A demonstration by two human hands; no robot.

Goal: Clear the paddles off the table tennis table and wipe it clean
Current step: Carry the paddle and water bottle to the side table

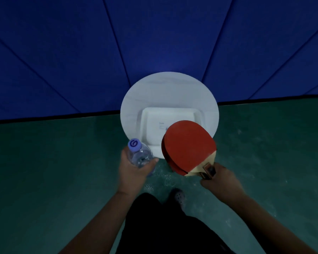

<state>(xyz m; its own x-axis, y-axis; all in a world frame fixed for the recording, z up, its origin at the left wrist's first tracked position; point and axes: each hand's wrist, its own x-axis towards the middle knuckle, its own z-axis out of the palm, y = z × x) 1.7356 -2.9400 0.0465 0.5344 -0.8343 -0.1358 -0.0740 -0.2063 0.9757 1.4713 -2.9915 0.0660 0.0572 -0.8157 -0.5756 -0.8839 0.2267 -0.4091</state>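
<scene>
Head view: the right hand [221,178] grips the wooden handles of what looks like two stacked paddles [188,147], smooth red rubber faces up, over a round white table [136,99] holding a rectangular white tray [173,114]. The left hand [131,168] is wrapped around a clear plastic bottle [140,155] with a lilac cap.

The bottle cap [134,144] bears a swirl like a "G"; the white tray's [151,121] small print is unreadable.

Dim, bluish light, soft focus throughout, with wide-angle bending toward the edges.
</scene>
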